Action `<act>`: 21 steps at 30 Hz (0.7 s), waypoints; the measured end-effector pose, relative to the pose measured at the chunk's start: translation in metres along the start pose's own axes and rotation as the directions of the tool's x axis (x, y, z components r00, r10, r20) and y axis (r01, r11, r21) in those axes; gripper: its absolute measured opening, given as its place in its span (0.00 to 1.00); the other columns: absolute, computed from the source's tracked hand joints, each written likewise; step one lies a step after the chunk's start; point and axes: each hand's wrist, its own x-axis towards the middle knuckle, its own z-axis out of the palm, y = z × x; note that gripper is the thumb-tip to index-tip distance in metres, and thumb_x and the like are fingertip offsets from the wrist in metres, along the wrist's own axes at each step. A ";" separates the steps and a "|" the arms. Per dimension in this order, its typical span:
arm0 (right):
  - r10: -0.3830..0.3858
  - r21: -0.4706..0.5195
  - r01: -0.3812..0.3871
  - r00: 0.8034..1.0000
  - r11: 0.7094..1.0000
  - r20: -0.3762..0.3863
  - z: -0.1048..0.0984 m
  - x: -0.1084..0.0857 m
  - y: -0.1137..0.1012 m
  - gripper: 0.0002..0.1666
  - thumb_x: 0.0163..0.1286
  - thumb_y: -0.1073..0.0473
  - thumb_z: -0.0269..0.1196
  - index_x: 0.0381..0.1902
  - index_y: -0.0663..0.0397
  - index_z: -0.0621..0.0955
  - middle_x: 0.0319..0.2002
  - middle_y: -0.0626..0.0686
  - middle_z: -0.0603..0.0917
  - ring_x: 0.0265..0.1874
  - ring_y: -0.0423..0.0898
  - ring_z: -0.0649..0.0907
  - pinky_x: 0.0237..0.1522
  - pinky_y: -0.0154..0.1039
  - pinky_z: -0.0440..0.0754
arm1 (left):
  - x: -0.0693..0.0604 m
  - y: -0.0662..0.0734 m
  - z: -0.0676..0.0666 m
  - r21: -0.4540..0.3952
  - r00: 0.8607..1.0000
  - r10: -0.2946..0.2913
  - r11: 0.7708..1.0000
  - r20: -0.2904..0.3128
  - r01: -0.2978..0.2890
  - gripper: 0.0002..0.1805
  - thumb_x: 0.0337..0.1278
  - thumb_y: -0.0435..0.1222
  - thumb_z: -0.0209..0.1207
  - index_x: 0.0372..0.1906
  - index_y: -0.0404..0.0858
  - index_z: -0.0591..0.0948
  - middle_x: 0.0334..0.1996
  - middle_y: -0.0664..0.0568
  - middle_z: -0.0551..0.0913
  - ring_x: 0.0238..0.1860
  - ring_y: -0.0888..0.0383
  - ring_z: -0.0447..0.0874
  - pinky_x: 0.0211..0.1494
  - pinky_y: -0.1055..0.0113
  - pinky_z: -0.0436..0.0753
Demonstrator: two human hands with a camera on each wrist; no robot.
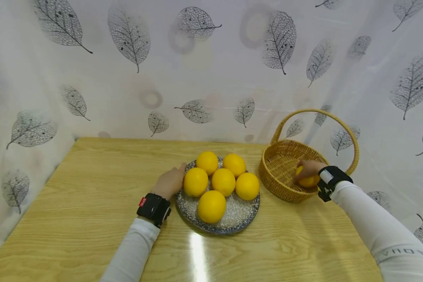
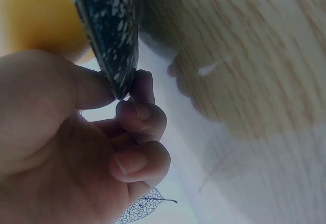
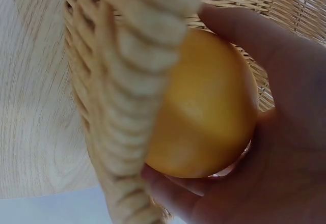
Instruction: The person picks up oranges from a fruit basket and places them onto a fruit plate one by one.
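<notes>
A speckled grey plate [image 1: 237, 213] with a dark rim bears several round yellow-orange fruits [image 1: 211, 206], perhaps oranges. My left hand [image 1: 169, 182] pinches the plate's left rim, thumb on top and fingers beneath; the left wrist view shows the speckled rim [image 2: 114, 35] between them. To the right, my right hand [image 1: 309, 169] reaches inside a wicker basket [image 1: 280, 188]. Its thumb and fingers curve round one orange fruit [image 3: 209, 107], low within the basket near the wall. The basket's woven rim [image 3: 142, 81] hides part of that fruit in the right wrist view.
The basket's tall arched handle [image 1: 352, 137] rises beside the right wrist. Both stand on a light wooden table [image 1: 102, 196]. A pale curtain with leaf prints [image 1: 211, 70] hangs close behind the table's back edge.
</notes>
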 end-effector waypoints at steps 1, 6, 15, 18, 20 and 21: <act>0.001 0.003 -0.001 1.000 1.000 -0.002 0.001 0.001 0.002 0.51 0.62 0.41 0.68 0.68 0.73 0.66 0.64 0.87 0.61 0.61 0.83 0.69 0.55 0.67 0.77 | 0.000 0.000 0.000 0.000 1.000 -0.001 1.000 0.001 0.001 0.26 0.79 0.31 0.41 0.77 0.33 0.61 0.61 0.30 0.80 0.63 0.34 0.79 0.65 0.41 0.79; 0.030 0.037 -0.029 0.999 0.999 -0.020 0.006 0.001 0.004 0.57 0.53 0.38 0.72 0.70 0.68 0.65 0.64 0.84 0.56 0.56 0.80 0.71 0.45 0.59 0.78 | -0.001 0.001 -0.001 -0.004 1.000 0.000 1.000 0.001 0.000 0.27 0.79 0.31 0.40 0.77 0.32 0.61 0.61 0.29 0.80 0.65 0.33 0.77 0.66 0.41 0.78; 0.009 0.110 -0.004 0.999 0.994 -0.040 0.005 -0.010 -0.006 0.49 0.60 0.49 0.70 0.70 0.70 0.63 0.59 0.80 0.59 0.49 0.67 0.71 0.42 0.50 0.77 | -0.001 0.000 0.000 -0.007 1.000 -0.006 1.000 0.001 0.006 0.26 0.80 0.32 0.40 0.77 0.33 0.61 0.60 0.29 0.80 0.63 0.33 0.79 0.64 0.41 0.80; -0.014 0.113 0.022 0.997 0.993 -0.075 0.006 -0.013 -0.008 0.47 0.61 0.50 0.69 0.69 0.72 0.64 0.57 0.80 0.62 0.49 0.66 0.72 0.42 0.49 0.76 | 0.000 -0.001 0.001 -0.002 1.000 -0.002 1.000 -0.001 0.002 0.26 0.80 0.31 0.41 0.77 0.33 0.62 0.59 0.29 0.81 0.61 0.33 0.80 0.62 0.41 0.81; -0.029 0.117 0.041 0.994 0.992 -0.110 0.007 -0.016 -0.010 0.47 0.61 0.50 0.69 0.68 0.73 0.64 0.55 0.79 0.63 0.48 0.65 0.73 0.42 0.49 0.76 | 0.001 -0.001 0.002 0.000 1.000 -0.003 1.000 0.001 0.003 0.26 0.79 0.32 0.41 0.77 0.33 0.62 0.60 0.29 0.81 0.62 0.34 0.80 0.62 0.41 0.81; -0.038 0.118 0.054 0.990 0.992 -0.133 0.007 -0.018 -0.012 0.47 0.61 0.51 0.69 0.68 0.74 0.64 0.54 0.79 0.64 0.47 0.65 0.73 0.41 0.49 0.77 | 0.002 -0.001 0.002 0.000 1.000 -0.003 1.000 0.002 0.003 0.26 0.79 0.32 0.41 0.77 0.33 0.62 0.60 0.30 0.81 0.62 0.34 0.80 0.62 0.41 0.81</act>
